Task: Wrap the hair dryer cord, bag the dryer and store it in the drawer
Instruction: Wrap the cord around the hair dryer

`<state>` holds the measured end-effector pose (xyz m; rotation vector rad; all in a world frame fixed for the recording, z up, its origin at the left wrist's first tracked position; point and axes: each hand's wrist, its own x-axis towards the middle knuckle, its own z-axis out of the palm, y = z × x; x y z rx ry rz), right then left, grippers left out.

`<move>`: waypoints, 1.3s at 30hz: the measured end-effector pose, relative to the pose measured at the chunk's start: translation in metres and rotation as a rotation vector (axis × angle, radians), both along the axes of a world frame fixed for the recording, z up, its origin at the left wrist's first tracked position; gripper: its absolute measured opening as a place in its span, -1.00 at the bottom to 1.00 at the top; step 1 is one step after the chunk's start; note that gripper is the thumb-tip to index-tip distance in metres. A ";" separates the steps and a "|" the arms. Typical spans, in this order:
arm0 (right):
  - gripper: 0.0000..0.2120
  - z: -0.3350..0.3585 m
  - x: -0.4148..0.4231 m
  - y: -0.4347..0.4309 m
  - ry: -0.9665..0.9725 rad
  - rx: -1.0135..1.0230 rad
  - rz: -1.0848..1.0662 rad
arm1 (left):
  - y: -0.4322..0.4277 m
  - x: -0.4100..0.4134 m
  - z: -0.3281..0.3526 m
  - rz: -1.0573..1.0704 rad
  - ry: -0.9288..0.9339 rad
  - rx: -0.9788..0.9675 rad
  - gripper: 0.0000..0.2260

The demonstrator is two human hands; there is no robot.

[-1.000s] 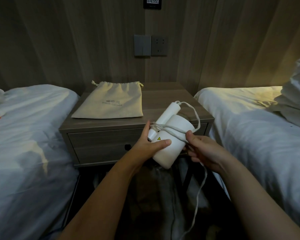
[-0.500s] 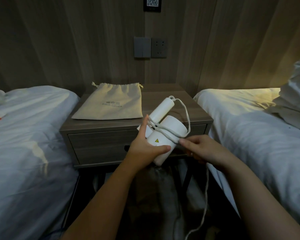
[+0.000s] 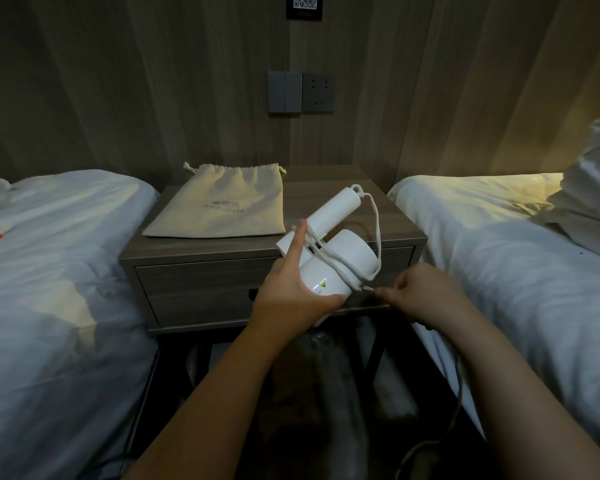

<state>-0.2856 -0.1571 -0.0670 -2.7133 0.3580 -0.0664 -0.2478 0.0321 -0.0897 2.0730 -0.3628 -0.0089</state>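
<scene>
My left hand (image 3: 291, 292) grips the white hair dryer (image 3: 336, 261) by its barrel in front of the nightstand, index finger stretched up along the folded handle. The white cord (image 3: 378, 230) loops from the handle's end and crosses the barrel in a few turns. My right hand (image 3: 420, 292) pinches the cord just right of the barrel; the rest of the cord trails down past my right forearm to the floor. A beige drawstring bag (image 3: 222, 206) lies flat on the nightstand top. The drawer (image 3: 194, 289) below it is closed.
The wooden nightstand (image 3: 326, 181) stands between two beds with white bedding, the left bed (image 3: 49, 271) and the right bed (image 3: 516, 271). A switch and a socket (image 3: 300, 92) sit on the wood wall behind. A crumpled white duvet (image 3: 596, 188) is piled at the far right.
The dryer has been lifted and turned a little to the left, with another turn of cord across the barrel. My right hand has moved down and under the barrel's right side with the cord.
</scene>
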 end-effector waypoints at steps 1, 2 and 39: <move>-0.60 0.001 -0.001 0.005 -0.009 -0.023 0.009 | -0.001 -0.001 0.000 0.014 -0.028 0.034 0.04; -0.63 0.002 -0.003 0.010 -0.014 -0.024 0.023 | -0.001 -0.002 -0.001 0.029 -0.065 0.071 0.04; -0.68 0.019 -0.013 0.001 -0.276 0.011 0.139 | 0.014 -0.004 -0.009 -0.358 -0.425 0.704 -0.02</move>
